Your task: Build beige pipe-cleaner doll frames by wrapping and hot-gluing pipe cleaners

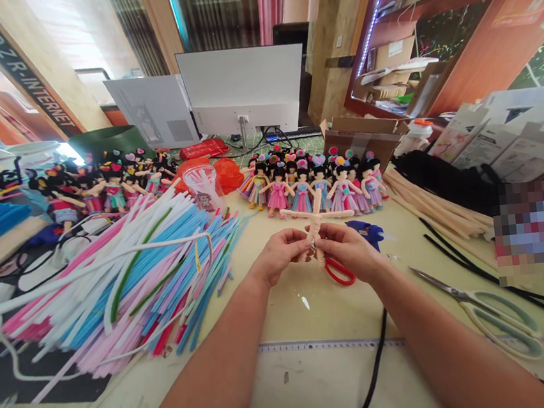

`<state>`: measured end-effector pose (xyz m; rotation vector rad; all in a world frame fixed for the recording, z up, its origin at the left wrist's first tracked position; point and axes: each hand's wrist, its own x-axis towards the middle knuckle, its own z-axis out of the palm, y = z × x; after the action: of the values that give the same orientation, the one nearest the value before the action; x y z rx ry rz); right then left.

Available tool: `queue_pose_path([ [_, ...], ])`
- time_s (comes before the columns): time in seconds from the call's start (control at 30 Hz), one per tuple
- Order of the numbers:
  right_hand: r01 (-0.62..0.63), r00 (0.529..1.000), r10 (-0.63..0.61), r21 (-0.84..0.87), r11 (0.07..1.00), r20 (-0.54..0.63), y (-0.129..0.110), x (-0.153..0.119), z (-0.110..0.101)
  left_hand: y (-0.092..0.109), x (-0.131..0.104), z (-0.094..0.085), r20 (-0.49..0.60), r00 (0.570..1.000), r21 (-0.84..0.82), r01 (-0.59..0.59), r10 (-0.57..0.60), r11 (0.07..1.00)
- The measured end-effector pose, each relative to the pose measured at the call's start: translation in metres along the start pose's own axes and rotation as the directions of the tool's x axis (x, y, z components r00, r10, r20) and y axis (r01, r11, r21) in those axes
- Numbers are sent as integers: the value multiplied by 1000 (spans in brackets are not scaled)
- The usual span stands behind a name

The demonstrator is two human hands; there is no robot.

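Observation:
A cream pipe-cleaner doll body (317, 215) is held upright over the table, its two arms stretched sideways and its trunk twisted. My left hand (284, 252) pinches its lower part from the left. From the other side, my right hand (346, 248) grips the same lower part between thumb and fingers. Red-handled scissors (340, 272) lie partly hidden beneath my right hand. A blue glue gun (367, 233) rests just beyond that hand. Finished pipe-cleaner dolls (321, 183) in colourful dresses stand in rows behind the doll body.
A big heap of coloured pipe cleaners (130, 282) covers the left side. Large scissors (485, 315) lie at right, near beige pipe cleaners (440, 204) and black ones (452, 174). A tape measure (324, 345) runs along the front. Behind stand a monitor (241, 85) and a cardboard box (364, 136).

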<state>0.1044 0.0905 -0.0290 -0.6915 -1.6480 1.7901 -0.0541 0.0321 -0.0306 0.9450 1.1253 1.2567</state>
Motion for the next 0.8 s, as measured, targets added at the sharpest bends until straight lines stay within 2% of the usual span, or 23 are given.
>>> queue_pose_path([
  [0.1,-4,1000,4,-19,1000,8,3,1,1,0,1,1,-77,997,21,8,-7,1000],
  [0.2,-22,1000,22,-34,999,-10,5,1,4,0,2,1,-181,983,40,-29,36,999],
  [0.3,-51,998,50,-28,998,-29,7,1,9,-2,2,0,-242,968,22,-71,74,997],
  [0.6,-109,994,109,-20,994,0,5,-1,15,-6,6,-2,-260,953,4,-160,156,987],
  [0.8,-98,995,97,-19,995,-15,7,-1,12,-7,5,-1,-264,962,1,-72,70,997],
])
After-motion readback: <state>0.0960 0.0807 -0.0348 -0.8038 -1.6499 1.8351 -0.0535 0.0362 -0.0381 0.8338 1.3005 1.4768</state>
